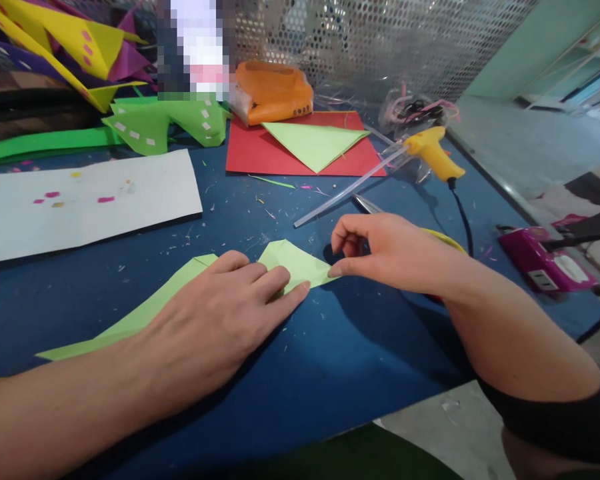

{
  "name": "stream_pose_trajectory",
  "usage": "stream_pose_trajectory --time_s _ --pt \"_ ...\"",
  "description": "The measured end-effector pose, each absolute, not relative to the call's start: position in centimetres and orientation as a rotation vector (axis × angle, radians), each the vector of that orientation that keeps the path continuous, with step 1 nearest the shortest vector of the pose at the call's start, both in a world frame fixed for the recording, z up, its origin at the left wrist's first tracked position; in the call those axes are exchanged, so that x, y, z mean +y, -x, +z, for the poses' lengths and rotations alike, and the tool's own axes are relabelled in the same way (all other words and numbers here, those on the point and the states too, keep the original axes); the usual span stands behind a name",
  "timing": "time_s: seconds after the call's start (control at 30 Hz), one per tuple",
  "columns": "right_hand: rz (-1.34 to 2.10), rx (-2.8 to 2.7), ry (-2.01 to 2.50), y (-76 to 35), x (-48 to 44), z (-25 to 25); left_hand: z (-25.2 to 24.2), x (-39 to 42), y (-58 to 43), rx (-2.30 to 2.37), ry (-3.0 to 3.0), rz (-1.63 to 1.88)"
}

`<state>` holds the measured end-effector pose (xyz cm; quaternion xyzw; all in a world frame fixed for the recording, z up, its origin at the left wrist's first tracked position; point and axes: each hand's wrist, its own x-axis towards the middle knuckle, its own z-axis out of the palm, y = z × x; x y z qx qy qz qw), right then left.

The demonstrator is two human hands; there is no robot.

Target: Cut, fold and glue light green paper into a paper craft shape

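A light green folded paper [300, 265] lies slantwise on the blue table, with a long tapered end to the left and a pointed tip at the right. My left hand [230, 300] holds it down across the middle with bent fingers, hiding part of it; the thumb points along its lower edge. At the right tip is my right hand [380, 250], its thumb touching the paper's point. Its other fingers are curled above, with a gap between them and the thumb. Just beyond this hand, metal tips of a tool [365, 203] show, the rest hidden.
A yellow glue gun [437, 153] with a long glue stick lies at the back right. Behind are red paper [250, 150] under a light green triangle [317, 143], an orange packet [275, 93], green paper bows [145, 127] and a white board [145, 200]. A magenta box [545, 260] sits right.
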<state>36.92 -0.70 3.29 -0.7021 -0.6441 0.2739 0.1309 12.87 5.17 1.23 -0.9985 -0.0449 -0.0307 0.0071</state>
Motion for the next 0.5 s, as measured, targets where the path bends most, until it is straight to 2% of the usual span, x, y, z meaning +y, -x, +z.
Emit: stream_pose_trajectory --time_s 0.27,0.5 --pt "0.636 -2.053 2.122 -36.3 -0.6 2.4 1.0 5.3 -12.8 -0.168 3.149 -0.155" --pt "0.928 -1.909 1.886 -38.7 -0.8 3.6 1.0 5.3 -12.8 -0.200 3.149 -0.125"
